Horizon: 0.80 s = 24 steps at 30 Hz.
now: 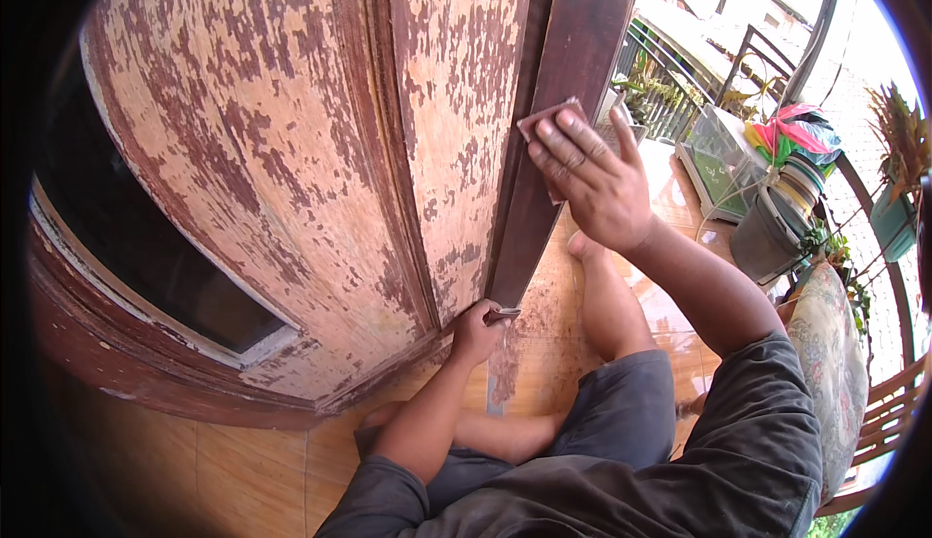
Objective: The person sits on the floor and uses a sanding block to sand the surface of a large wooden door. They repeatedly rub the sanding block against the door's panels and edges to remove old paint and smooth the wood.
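My right hand [604,181] presses a reddish-brown sheet of sandpaper [535,124] flat against the dark brown wooden door frame [542,166], its fingers spread over the sheet. Lower down, near the foot of the frame, my left hand [475,334] grips a small, folded brown piece, apparently sandpaper [504,314]. To the left of both hands stands a wooden door [306,174] with patchy brown finish and pale bare wood showing through. A dark glass pane [153,217] with a whitish edge is set in it.
Reddish dust [539,308] lies on the glossy tile floor [247,458] by the frame. On the right are a grey bucket [761,236] with stacked pots, a clear plastic box [717,159], colourful plastic bags [797,130], a floral cushion [826,363] and a wooden slatted seat [885,421].
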{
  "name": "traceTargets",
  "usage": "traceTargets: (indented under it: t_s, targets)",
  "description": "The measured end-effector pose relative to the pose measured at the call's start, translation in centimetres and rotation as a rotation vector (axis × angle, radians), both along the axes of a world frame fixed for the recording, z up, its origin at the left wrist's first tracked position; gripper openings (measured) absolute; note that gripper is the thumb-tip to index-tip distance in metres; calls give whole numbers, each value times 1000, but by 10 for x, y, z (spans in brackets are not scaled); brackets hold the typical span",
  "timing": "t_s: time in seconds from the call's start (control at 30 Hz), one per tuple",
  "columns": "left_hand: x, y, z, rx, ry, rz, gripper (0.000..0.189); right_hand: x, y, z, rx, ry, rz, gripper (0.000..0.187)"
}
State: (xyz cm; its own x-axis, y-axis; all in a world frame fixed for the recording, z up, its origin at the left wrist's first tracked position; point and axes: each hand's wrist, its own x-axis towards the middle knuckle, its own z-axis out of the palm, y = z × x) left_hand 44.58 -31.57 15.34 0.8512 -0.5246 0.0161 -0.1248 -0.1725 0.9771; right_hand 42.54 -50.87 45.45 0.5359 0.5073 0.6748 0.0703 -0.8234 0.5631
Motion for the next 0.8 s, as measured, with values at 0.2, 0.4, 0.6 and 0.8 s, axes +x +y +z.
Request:
traceTargets:
  t_s: [0.2,0.4,0.6,0.8]
  targets:
    - [-3,3,-1,-50,18,-3,18,19,-18,46,12,-172,-11,58]
    - [3,-2,-9,18,79,4,19,16,-2,33,123,-190,-100,61]
    - [0,0,-7,33,14,-10,18,14,-7,24,-71,-99,63,60]
    - [0,2,-6,-61,101,-8,19,25,-18,41,260,-127,13,65]
